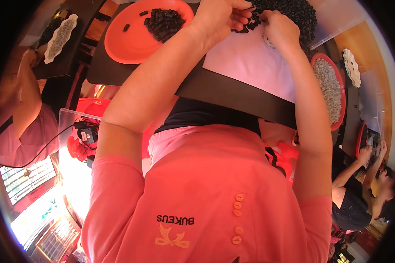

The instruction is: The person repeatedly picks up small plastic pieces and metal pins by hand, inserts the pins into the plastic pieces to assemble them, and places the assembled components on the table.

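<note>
At the top of the head view both my hands work at a heap of small black plastic parts on a white sheet. My left hand has its fingers curled at the heap's near left edge; what they hold, if anything, is too small to tell. Close beside it, my right hand has thumb and fingertips pinched together among loose black pieces. Left of my left forearm, a round red plate carries a cluster of short black blocks, with a couple lying apart from it.
A red tray of small grey pieces stands beside my right forearm. Beyond it lies a white wavy-edged dish. The dark table's near edge runs under my forearms. Other people work at the left and right.
</note>
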Demonstrator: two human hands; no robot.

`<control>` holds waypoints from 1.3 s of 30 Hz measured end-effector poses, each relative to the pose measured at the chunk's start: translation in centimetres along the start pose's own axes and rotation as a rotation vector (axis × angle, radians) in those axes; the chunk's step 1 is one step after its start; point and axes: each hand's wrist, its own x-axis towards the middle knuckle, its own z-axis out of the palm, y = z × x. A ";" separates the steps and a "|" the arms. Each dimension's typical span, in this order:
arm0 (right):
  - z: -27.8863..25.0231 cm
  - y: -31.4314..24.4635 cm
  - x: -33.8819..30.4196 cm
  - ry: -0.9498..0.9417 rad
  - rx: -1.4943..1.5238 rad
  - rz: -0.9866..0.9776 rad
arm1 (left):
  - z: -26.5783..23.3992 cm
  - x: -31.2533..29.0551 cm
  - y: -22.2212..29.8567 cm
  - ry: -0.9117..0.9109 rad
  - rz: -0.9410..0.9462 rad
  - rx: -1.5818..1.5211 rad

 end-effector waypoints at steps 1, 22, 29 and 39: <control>-0.1 0.2 0.1 -0.004 -0.005 -0.009 | -0.1 0.0 0.3 0.000 -0.003 0.004; -1.0 3.0 0.3 -0.004 0.327 0.118 | 0.5 -0.9 0.2 -0.016 0.027 0.007; -0.8 2.4 0.0 -0.118 0.090 -0.023 | 0.3 -0.4 -0.2 0.013 0.014 -0.007; -0.4 0.8 0.5 -0.136 0.168 -0.030 | 0.6 -0.9 0.2 0.031 0.008 0.028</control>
